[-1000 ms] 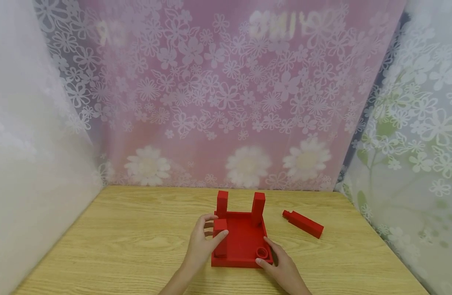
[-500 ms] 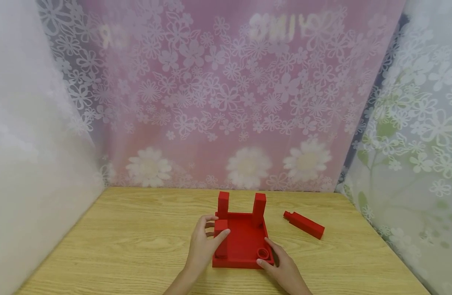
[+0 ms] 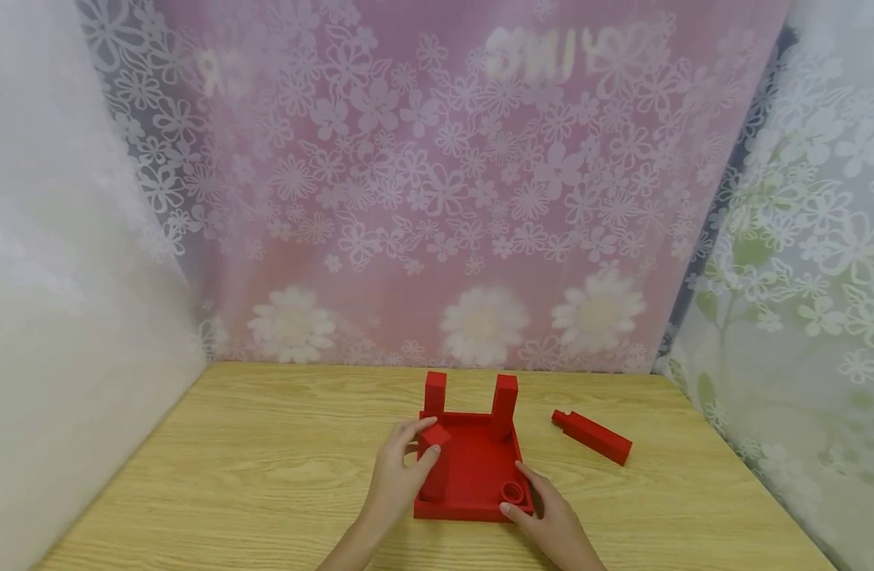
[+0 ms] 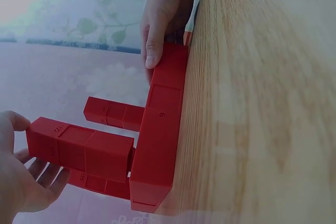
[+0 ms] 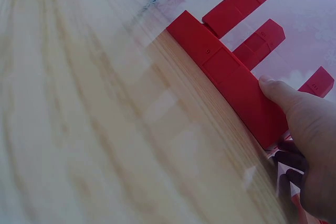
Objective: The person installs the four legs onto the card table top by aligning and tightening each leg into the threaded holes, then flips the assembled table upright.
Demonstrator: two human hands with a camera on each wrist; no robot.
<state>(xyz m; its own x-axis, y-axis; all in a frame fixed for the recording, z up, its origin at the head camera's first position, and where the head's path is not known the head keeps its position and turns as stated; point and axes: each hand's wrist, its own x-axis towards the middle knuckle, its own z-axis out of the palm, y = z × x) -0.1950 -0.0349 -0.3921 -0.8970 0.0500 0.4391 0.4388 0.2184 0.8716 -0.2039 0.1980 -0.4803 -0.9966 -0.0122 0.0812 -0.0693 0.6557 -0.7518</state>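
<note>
A shallow red square base (image 3: 473, 511) with raised walls lies on the table, two square red legs (image 3: 435, 390) upright at its far corners. My left hand (image 3: 392, 472) pinches the near-left leg (image 3: 438, 476) near its top, thumb on one side and fingers on the other. That leg stands turned, its faces askew to the base's walls; in the left wrist view a narrow gap shows between the leg (image 4: 84, 148) and the base's edge. My right hand (image 3: 554, 519) grips the near-right corner, beside a round threaded socket (image 3: 511, 492).
A loose red leg (image 3: 597, 440) with a narrower round end lies on the wood-grain table (image 3: 280, 460), right of the base. A floral pink curtain (image 3: 437, 198) hangs behind, with pale sheets (image 3: 801, 317) along the sides.
The near-left leg has rotated, its top now cornerwise, and leans slightly right; my left fingers have shifted around it. My right hand keeps its grip on the base's corner.
</note>
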